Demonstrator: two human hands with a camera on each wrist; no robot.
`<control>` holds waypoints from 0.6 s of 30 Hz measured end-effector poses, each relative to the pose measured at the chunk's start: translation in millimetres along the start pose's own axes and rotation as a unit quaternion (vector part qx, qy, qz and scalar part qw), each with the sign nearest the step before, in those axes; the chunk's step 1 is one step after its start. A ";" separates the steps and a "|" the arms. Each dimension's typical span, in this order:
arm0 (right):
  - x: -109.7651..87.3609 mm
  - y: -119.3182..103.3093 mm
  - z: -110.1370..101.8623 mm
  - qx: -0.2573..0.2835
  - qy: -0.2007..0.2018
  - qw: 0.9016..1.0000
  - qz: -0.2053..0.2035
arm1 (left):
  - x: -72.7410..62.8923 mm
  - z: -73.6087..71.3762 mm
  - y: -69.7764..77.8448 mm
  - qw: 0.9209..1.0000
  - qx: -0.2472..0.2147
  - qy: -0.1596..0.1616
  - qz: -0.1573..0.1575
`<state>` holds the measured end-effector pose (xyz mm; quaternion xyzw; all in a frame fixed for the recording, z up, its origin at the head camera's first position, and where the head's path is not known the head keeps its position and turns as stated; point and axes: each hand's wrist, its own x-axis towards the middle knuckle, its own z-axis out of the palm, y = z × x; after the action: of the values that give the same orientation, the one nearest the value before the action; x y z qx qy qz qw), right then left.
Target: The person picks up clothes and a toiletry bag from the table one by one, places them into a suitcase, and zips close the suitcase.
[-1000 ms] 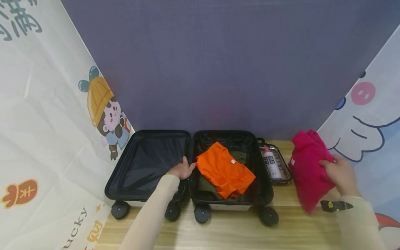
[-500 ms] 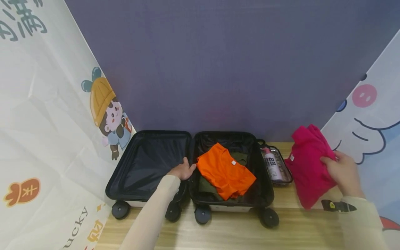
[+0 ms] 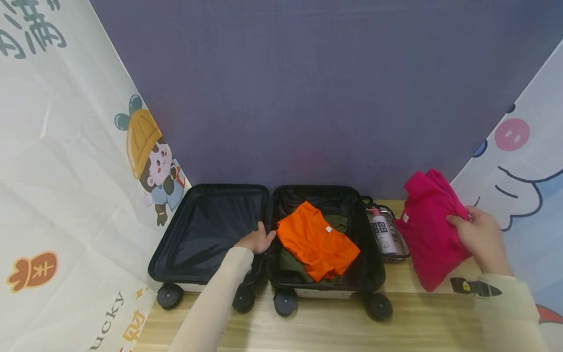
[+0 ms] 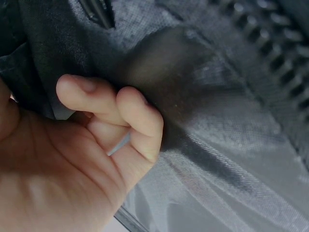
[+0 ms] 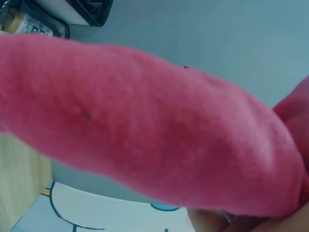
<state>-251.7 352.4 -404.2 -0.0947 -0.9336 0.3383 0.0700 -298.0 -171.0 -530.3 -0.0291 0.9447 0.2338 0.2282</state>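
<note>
At the right, my right hand [image 3: 483, 239] grips a folded magenta garment [image 3: 433, 230], thumb on the near side. A small white tag shows at its left edge. The cloth [image 5: 145, 125] fills most of the right wrist view and hides most of that hand's fingers. My left hand [image 3: 256, 239] rests at the middle of an open black suitcase [image 3: 371, 274], where its two halves meet. In the left wrist view that hand's fingers [image 4: 145, 121] are loosely bent against the dark lining [image 4: 207, 159], holding nothing. An orange shirt [image 3: 314, 242] lies in the right half over dark green clothing [image 3: 292, 264].
The suitcase's left half [image 3: 211, 230] shows its bare lining. Right of the case lies a clear pouch [image 3: 401, 242] holding a pump bottle [image 3: 383, 234]. Everything stands on a wooden surface [image 3: 325, 332], with a grey-blue wall [image 3: 308, 98] behind and printed sheets at both sides.
My right hand has raised the magenta garment slightly and shifted it a little left, so it now overlaps the pouch's edge. My left hand stays in place.
</note>
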 end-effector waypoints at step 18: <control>-2.4 -25.3 3.0 0.004 0.000 1.000 -0.029 | -2.0 -0.8 0.1 1.000 -0.011 -0.011 0.000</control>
<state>-253.2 330.9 -390.4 -0.0675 -0.9348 0.3394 0.0798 -296.5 -171.4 -528.8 -0.0292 0.9395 0.2442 0.2387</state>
